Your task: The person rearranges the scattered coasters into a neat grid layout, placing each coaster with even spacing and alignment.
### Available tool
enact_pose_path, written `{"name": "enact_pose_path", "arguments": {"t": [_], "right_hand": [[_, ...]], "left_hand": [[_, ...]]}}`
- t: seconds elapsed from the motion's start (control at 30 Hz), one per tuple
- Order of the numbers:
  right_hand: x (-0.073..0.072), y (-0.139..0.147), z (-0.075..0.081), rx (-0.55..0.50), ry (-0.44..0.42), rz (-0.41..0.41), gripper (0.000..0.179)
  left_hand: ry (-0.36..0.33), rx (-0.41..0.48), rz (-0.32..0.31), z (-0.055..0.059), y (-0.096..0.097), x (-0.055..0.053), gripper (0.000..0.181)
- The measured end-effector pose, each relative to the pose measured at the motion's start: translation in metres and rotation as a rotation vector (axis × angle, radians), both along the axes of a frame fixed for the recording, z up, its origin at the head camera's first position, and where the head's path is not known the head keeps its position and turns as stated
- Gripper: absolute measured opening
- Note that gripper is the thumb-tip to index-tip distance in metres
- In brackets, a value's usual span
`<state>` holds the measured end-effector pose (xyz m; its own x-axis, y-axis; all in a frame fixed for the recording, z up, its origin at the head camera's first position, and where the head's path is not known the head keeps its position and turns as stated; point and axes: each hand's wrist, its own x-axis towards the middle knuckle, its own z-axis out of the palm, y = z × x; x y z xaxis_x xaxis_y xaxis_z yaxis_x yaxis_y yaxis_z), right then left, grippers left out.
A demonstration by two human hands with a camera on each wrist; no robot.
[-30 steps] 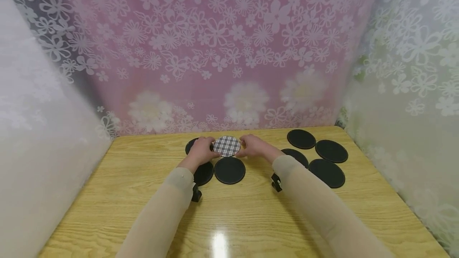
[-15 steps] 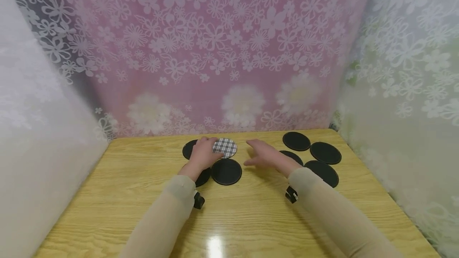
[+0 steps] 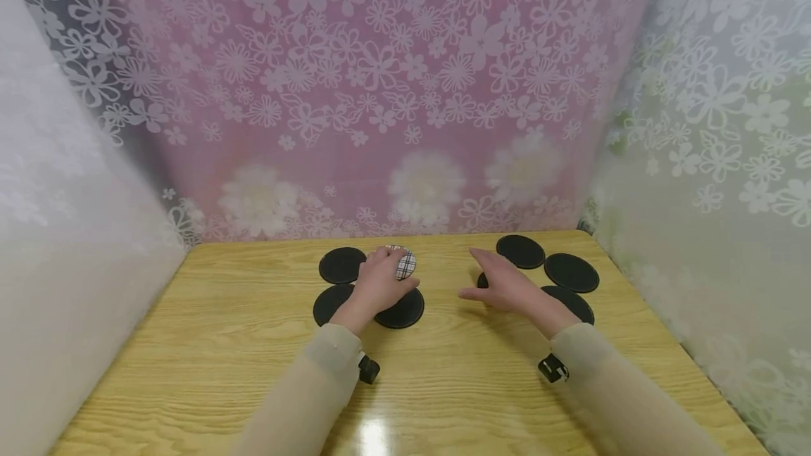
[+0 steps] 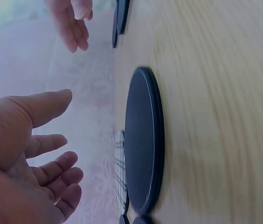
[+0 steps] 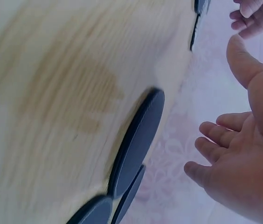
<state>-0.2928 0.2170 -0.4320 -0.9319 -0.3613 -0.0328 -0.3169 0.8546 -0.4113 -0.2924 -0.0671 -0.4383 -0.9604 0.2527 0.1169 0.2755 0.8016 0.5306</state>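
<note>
My left hand (image 3: 379,281) is over the left group of round coasters, fingers loosely spread and holding nothing. It overlaps the white-and-black plaid coaster (image 3: 407,264) and the black coaster (image 3: 400,312) in front of it. In the left wrist view a gap shows between the fingertips and that black coaster (image 4: 140,140), whose edge is stitched and looks layered. My right hand (image 3: 509,283), also holding nothing, has thumb and fingers apart at the right group. Mostly hidden behind it is a black coaster (image 3: 483,281). The right wrist view shows the palm beside a black coaster (image 5: 140,144).
Two more black coasters (image 3: 342,265) lie at the left, and others (image 3: 521,251) (image 3: 571,272) (image 3: 568,302) at the right, all on the wooden table (image 3: 253,364). A pink floral curtain (image 3: 355,90) stands along the back edge.
Both hands gripped the plaid coaster's sides; it now lies behind the black one, let go. The right hand has moved right to the other group; the left has shifted slightly right and nearer.
</note>
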Motion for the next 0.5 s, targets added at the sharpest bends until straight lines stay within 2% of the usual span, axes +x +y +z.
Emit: {"name": "enact_pose_path", "arguments": {"t": [0.2,0.5], "right_hand": [[0.009,0.03,-0.004,-0.017,0.039,-0.041,0.103],[0.027,0.059,-0.002,-0.057,0.003,-0.096,0.107]], "left_hand": [[0.006,0.004,-0.019,-0.001,0.016,0.006,0.067],[0.007,0.045,-0.045,-0.002,0.043,0.013,0.068]]}}
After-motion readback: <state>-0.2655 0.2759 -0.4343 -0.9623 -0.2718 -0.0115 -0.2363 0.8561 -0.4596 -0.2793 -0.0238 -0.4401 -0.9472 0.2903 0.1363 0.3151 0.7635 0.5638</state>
